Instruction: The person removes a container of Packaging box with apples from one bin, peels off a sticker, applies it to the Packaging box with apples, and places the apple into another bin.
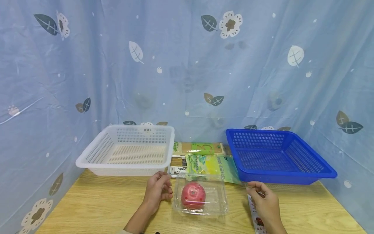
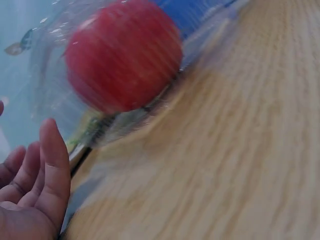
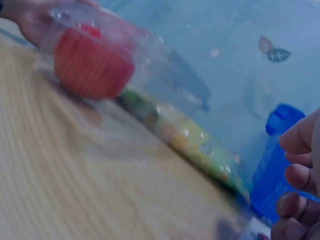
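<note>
A clear plastic box (image 1: 214, 198) stands on the table between the two hands, with a round red apple-like thing (image 1: 193, 195) inside it. The same red thing (image 2: 125, 55) shows blurred through the plastic in the left wrist view. Just left of the box is my left hand (image 1: 157, 190), its fingers loosely bent with nothing between them. To the right, a little apart from the box, my right hand (image 1: 264, 201) hovers over a narrow white printed strip (image 1: 253, 211), which it partly hides. In the right wrist view its fingers (image 3: 297, 175) are loosely curled.
A white basket (image 1: 125, 166) stands at the back left, a blue basket (image 1: 280, 175) at the back right. Between them lie a yellow-green packet (image 1: 210, 165), a green-and-tan packet (image 1: 201, 148) and a white printed packet (image 1: 178, 165). A blue patterned curtain (image 1: 187, 81) hangs behind.
</note>
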A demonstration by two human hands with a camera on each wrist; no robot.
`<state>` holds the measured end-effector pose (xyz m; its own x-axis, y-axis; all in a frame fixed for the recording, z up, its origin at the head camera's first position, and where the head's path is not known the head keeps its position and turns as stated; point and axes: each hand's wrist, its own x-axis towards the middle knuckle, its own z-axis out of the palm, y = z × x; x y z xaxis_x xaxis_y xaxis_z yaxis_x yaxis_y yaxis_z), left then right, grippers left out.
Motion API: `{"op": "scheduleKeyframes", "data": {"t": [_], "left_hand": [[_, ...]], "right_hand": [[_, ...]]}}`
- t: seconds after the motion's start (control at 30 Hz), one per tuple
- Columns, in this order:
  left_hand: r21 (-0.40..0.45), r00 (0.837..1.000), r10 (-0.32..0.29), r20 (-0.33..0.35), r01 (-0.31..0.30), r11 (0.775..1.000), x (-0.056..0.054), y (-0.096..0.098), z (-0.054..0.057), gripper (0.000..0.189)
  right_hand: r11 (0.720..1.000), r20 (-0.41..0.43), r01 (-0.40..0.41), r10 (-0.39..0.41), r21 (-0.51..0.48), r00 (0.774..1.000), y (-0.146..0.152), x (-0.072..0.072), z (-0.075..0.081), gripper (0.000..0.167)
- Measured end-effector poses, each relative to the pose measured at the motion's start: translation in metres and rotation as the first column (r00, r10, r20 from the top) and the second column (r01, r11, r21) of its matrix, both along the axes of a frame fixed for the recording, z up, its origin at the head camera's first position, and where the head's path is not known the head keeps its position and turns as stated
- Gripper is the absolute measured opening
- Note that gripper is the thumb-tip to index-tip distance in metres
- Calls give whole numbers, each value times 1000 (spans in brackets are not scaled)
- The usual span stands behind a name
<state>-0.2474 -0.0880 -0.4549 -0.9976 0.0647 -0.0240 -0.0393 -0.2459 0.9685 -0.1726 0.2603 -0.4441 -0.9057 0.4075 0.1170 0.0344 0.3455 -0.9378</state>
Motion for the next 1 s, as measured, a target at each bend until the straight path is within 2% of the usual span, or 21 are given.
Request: {"op": "scheduleKeyframes", "data": {"t": [0.13, 0.33, 0.5, 0.7, 0.8, 1.0], "left_hand": [[-57, 999, -38, -13, 37, 998, 1, 8, -2, 32], [-66, 998, -68, -16, 66, 996, 2, 14, -4, 43], [-32, 994, -107, -22, 107, 994, 4, 12, -4, 52], [-13, 988, -150, -35, 150, 989, 3, 7, -7, 51], [-11, 986, -164, -40, 164, 986, 2, 6, -8, 49], [-23, 983, -175, -52, 174, 984, 2, 7, -7, 49]], "right_hand": [[997, 48, -1, -2, 76, 999, 15, 2, -3, 25], [979, 98, -99, 82, 180, 992, 36, 5, -4, 31], [940, 86, -184, 166, 287, 982, 48, 5, -9, 30], [898, 46, -218, 217, 383, 975, 51, 4, -16, 29], [888, 66, -223, 215, 402, 974, 53, 2, -17, 31], [887, 177, -258, 203, 382, 963, 54, 0, -17, 40]]}}
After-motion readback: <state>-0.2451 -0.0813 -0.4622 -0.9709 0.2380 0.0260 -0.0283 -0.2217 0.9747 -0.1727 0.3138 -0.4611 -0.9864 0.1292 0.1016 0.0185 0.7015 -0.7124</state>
